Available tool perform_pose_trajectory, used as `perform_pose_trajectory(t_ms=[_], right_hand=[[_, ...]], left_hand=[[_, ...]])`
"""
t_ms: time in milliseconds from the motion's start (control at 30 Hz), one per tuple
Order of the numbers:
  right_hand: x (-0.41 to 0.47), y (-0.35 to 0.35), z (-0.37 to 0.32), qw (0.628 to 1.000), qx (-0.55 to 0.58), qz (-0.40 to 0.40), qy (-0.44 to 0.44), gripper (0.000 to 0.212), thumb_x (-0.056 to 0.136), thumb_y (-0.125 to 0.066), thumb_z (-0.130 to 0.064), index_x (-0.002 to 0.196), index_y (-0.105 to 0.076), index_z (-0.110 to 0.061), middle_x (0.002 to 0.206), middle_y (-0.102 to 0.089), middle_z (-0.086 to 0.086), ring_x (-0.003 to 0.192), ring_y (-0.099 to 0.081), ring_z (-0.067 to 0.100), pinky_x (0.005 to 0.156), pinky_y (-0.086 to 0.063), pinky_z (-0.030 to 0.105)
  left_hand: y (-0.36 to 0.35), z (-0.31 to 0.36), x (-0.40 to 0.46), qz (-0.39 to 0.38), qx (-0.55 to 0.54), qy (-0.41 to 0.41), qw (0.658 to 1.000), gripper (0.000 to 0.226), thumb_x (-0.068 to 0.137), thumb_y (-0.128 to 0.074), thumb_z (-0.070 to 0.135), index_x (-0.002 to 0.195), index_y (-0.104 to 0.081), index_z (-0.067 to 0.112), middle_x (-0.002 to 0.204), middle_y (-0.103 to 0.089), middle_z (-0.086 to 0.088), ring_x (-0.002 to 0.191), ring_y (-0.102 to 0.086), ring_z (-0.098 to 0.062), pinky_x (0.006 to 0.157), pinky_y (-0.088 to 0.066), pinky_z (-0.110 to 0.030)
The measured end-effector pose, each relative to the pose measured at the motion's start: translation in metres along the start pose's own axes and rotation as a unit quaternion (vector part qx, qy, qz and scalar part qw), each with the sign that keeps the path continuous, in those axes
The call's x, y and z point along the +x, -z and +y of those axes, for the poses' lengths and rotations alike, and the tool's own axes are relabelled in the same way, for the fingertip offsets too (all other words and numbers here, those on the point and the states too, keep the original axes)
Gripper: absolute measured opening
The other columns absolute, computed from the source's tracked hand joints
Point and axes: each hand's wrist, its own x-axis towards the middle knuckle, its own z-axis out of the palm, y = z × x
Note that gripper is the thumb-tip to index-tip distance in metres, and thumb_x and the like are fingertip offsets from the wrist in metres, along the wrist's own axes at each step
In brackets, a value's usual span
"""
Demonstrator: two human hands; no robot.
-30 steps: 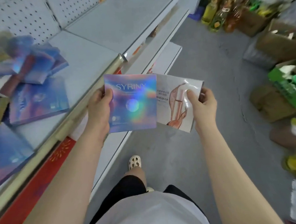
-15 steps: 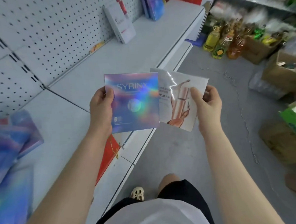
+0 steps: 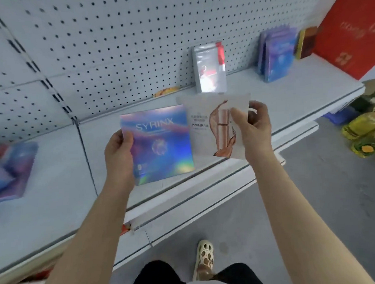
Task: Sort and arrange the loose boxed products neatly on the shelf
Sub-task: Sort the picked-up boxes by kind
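My left hand (image 3: 118, 149) grips the left edge of a holographic blue box (image 3: 160, 144) marked SYRINX. My right hand (image 3: 252, 128) pinches the right edge of a white box (image 3: 209, 127) with a rose-gold tube printed on it; its left side is tucked behind the blue box. Both boxes hover over the grey shelf (image 3: 267, 106). On that shelf stand a white-and-red box (image 3: 209, 69) leaning on the pegboard and a row of upright blue boxes (image 3: 275, 55). Loose blue boxes (image 3: 10, 170) lie in a blurred pile at the far left.
A large red box (image 3: 351, 28) and a dark box (image 3: 306, 43) stand at the shelf's right end. Yellow oil bottles (image 3: 366, 135) sit on the floor to the right. A lower shelf edge (image 3: 186, 210) juts out below, and my shoe (image 3: 203, 258) is on the grey floor.
My view has swung further toward the shelf, so the pegboard and the standing boxes now fill the top. Both hands, holding the same boxes, have moved over the shelf.
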Motion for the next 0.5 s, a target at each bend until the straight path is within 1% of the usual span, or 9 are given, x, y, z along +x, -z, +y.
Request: perform_pose_trajectory(t_ms=[67, 133, 200, 300, 333, 367, 400, 433, 500], right_hand=[[0.035, -0.017, 0.001, 0.999, 0.0, -0.047, -0.005, 0.025, 0.088, -0.07, -0.029, 0.105, -0.052, -0.027, 0.085, -0.061, 0.01, 0.076, -0.064, 0.023, 0.07, -0.058, 0.043], [0.066, -0.042, 0.005, 0.996, 0.003, -0.09, -0.009, 0.024, 0.087, -0.071, -0.029, 0.103, -0.052, -0.028, 0.078, -0.056, 0.004, 0.073, -0.058, 0.022, 0.069, -0.055, 0.043], [0.092, -0.072, 0.008, 0.991, 0.015, -0.136, -0.011, 0.024, 0.088, -0.07, -0.025, 0.103, -0.052, -0.028, 0.077, -0.054, 0.002, 0.072, -0.054, 0.019, 0.068, -0.049, 0.037], [0.123, -0.121, 0.014, 0.982, 0.001, -0.191, -0.011, 0.029, 0.089, -0.07, -0.022, 0.109, -0.049, -0.023, 0.079, -0.055, -0.002, 0.067, -0.057, 0.007, 0.065, -0.05, 0.023], [0.132, -0.137, 0.015, 0.979, -0.002, -0.205, -0.012, 0.029, 0.088, -0.071, -0.023, 0.108, -0.049, -0.024, 0.081, -0.057, -0.004, 0.069, -0.06, 0.006, 0.068, -0.053, 0.024], [0.14, -0.152, 0.018, 0.975, -0.001, -0.222, -0.015, 0.029, 0.088, -0.071, -0.024, 0.106, -0.049, -0.025, 0.085, -0.061, -0.003, 0.075, -0.062, 0.01, 0.073, -0.056, 0.031], [0.145, -0.167, 0.02, 0.97, -0.001, -0.242, -0.022, 0.027, 0.088, -0.07, -0.024, 0.105, -0.049, -0.027, 0.089, -0.064, 0.0, 0.079, -0.063, 0.016, 0.078, -0.055, 0.037], [0.151, -0.18, 0.023, 0.964, -0.003, -0.263, -0.029, 0.026, 0.089, -0.069, -0.024, 0.104, -0.049, -0.028, 0.091, -0.065, 0.002, 0.082, -0.062, 0.02, 0.08, -0.054, 0.04], [0.162, -0.201, 0.026, 0.957, -0.003, -0.288, -0.046, 0.025, 0.091, -0.068, -0.025, 0.107, -0.049, -0.026, 0.095, -0.066, 0.005, 0.083, -0.062, 0.022, 0.079, -0.053, 0.04]], left_hand=[[-0.001, 0.0, 0.003, 0.039, -0.009, 0.009, 0.999, 0.014, 0.099, -0.053, 0.02, 0.088, -0.061, 0.017, 0.088, -0.064, -0.004, 0.073, -0.058, -0.015, 0.07, -0.051, -0.03], [0.001, 0.001, 0.009, 0.072, -0.017, 0.009, 0.997, 0.016, 0.099, -0.051, 0.018, 0.087, -0.061, 0.016, 0.084, -0.062, -0.002, 0.071, -0.056, -0.014, 0.067, -0.05, -0.028], [0.005, 0.003, 0.016, 0.098, -0.018, 0.004, 0.995, 0.018, 0.1, -0.05, 0.017, 0.085, -0.061, 0.016, 0.079, -0.061, 0.001, 0.07, -0.054, -0.013, 0.066, -0.048, -0.027], [0.013, 0.005, 0.029, 0.133, -0.023, 0.003, 0.991, 0.017, 0.1, -0.05, 0.016, 0.086, -0.06, 0.014, 0.076, -0.061, 0.001, 0.066, -0.054, -0.011, 0.062, -0.048, -0.023], [0.016, 0.007, 0.034, 0.141, -0.025, 0.006, 0.99, 0.016, 0.1, -0.05, 0.016, 0.088, -0.06, 0.014, 0.08, -0.061, -0.001, 0.068, -0.054, -0.013, 0.064, -0.048, -0.025], [0.017, 0.009, 0.039, 0.147, -0.027, 0.009, 0.989, 0.015, 0.1, -0.049, 0.016, 0.09, -0.06, 0.013, 0.083, -0.061, -0.003, 0.071, -0.055, -0.015, 0.066, -0.048, -0.027], [0.019, 0.011, 0.043, 0.153, -0.028, 0.012, 0.988, 0.014, 0.1, -0.049, 0.016, 0.092, -0.06, 0.012, 0.085, -0.061, -0.005, 0.074, -0.054, -0.017, 0.068, -0.048, -0.029], [0.021, 0.012, 0.048, 0.161, -0.028, 0.014, 0.986, 0.014, 0.1, -0.049, 0.017, 0.092, -0.06, 0.013, 0.087, -0.06, -0.006, 0.077, -0.054, -0.019, 0.071, -0.048, -0.031], [0.023, 0.016, 0.057, 0.172, -0.028, 0.017, 0.985, 0.013, 0.099, -0.051, 0.018, 0.092, -0.061, 0.015, 0.093, -0.061, -0.008, 0.084, -0.055, -0.02, 0.078, -0.048, -0.038]])
